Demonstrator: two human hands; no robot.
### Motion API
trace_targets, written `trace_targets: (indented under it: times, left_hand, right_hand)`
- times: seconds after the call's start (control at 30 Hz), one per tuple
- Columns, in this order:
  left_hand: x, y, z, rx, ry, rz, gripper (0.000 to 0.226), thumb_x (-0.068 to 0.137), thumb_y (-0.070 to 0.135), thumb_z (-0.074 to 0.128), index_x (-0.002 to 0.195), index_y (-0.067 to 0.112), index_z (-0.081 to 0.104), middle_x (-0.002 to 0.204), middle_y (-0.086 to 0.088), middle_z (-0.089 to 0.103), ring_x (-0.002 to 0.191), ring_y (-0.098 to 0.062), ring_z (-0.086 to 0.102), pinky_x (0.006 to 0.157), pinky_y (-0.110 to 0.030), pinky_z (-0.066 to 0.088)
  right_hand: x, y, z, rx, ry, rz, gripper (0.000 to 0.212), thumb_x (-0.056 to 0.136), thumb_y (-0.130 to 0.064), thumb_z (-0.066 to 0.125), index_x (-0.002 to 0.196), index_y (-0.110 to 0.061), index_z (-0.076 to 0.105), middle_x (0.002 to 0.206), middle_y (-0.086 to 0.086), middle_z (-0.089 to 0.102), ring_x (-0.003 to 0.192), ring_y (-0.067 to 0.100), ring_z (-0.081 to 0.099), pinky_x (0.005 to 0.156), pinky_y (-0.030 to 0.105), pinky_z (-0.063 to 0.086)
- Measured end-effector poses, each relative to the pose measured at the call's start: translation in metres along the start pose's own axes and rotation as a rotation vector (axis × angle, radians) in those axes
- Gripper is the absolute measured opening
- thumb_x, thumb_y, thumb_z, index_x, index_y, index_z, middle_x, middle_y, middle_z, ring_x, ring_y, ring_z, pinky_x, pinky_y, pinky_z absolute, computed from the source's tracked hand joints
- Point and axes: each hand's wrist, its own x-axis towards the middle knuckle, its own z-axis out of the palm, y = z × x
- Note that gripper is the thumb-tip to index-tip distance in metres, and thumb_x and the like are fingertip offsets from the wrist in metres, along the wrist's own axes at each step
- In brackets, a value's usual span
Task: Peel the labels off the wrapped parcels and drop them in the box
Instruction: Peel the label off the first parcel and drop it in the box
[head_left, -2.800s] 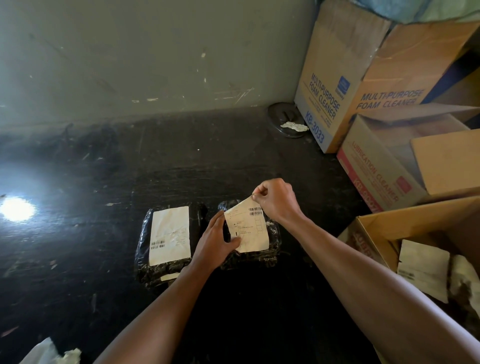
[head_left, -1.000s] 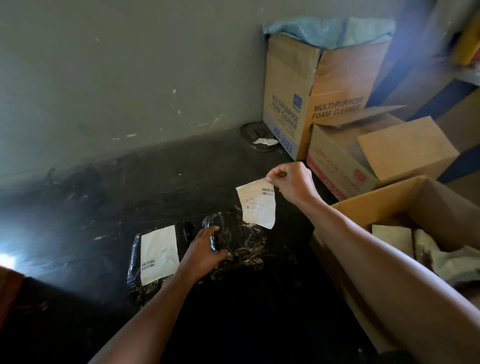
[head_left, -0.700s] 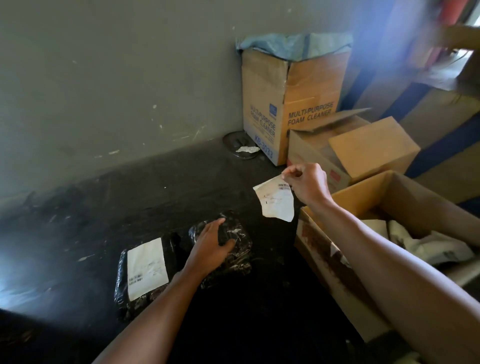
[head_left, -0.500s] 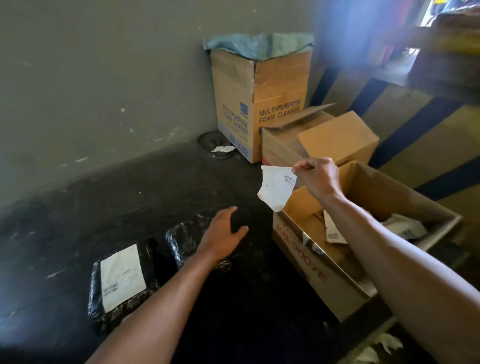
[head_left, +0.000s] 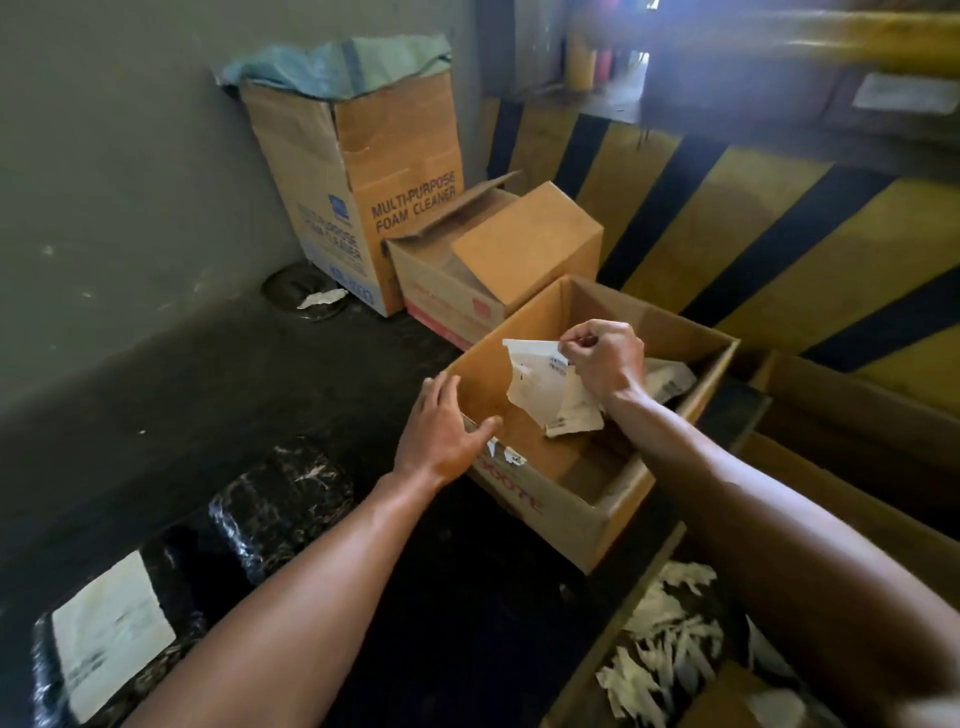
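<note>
1. Over the open cardboard box (head_left: 597, 512), the right hand (head_left: 605, 364), fingers curled, thumb and forefinger pinching the top edge of a peeled label (head_left: 535, 379).
2. Hanging from that pinch, the peeled label, white and creased, with faint print, its lower end down inside the box's opening, clear of the near wall.
3. At the box's near left corner, the left hand (head_left: 441, 434), fingers spread and holding nothing, palm down, overlapping the rim; contact with the rim impossible to tell.
4. Inside the box, further loose labels (head_left: 574, 418) lying on the bottom, and crumpled paper (head_left: 667, 376) toward the far right wall.
5. On the dark floor (head_left: 208, 379) to the left, two parcels in black wrap, side by side.
6. Nearer the box, the bare parcel (head_left: 280, 506), glossy wrap showing, no label on its upper face.
7. At the lower left edge of view, the labelled parcel (head_left: 47, 670), a white label (head_left: 111, 629) lying across its top, partly cut off by the frame.
8. Against the grey wall (head_left: 130, 156) behind, a tall carton (head_left: 363, 202) printed MULTI-PURPOSE FOAM CLEANER, a bluish sack (head_left: 337, 65) stuffed in its top.
9. Just right of the tall carton, a lower carton (head_left: 498, 270) with flaps open, touching the far corner of the box.
10. At the lower right, a heap of torn white scraps (head_left: 660, 654) in another container, blurred.
</note>
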Motion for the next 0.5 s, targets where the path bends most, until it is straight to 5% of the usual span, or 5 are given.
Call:
trace_targets:
  times: [0.1,0.23,0.3,0.5]
  left_hand:
    - [-0.001,0.004,0.007,0.096,-0.041,-0.001,0.103,0.082,0.079,0.042,0.154,0.010,0.017,0.163,-0.010,0.005,0.150,-0.024,-0.003,0.120,-0.043,0.012]
    - [-0.005,0.003,0.016,0.218,-0.094,-0.006,0.109,0.080,0.085,0.026,0.156,0.009,0.008,0.163,-0.012,-0.002,0.150,-0.025,-0.009,0.121,-0.044,0.009]
    - [-0.004,0.003,0.017,0.220,-0.095,-0.015,0.109,0.080,0.085,0.025,0.156,0.009,0.008,0.163,-0.011,-0.001,0.150,-0.024,-0.009,0.121,-0.045,0.009]
    - [-0.006,0.006,0.016,0.213,-0.080,-0.023,0.105,0.082,0.082,0.033,0.156,0.010,0.011,0.164,-0.010,0.003,0.150,-0.023,-0.004,0.119,-0.042,0.009]
  right_hand:
    - [-0.007,0.014,0.003,-0.045,-0.025,0.019,0.015,0.088,-0.015,0.072,0.075,-0.020,0.071,0.083,-0.007,0.067,0.077,0.008,0.060,0.054,0.016,0.041]
    - [-0.015,0.031,0.011,-0.051,-0.083,0.056,0.012,0.089,-0.014,0.072,0.077,-0.016,0.074,0.088,-0.003,0.070,0.081,0.013,0.063,0.057,0.020,0.050]
    - [-0.017,0.035,0.014,-0.045,-0.110,0.066,0.012,0.088,-0.011,0.072,0.077,-0.014,0.075,0.085,-0.002,0.071,0.080,0.014,0.065,0.061,0.023,0.055]
    - [-0.024,0.036,0.017,-0.125,-0.117,0.035,0.010,0.086,-0.011,0.071,0.076,-0.012,0.073,0.082,-0.006,0.064,0.076,0.009,0.059,0.056,0.013,0.039]
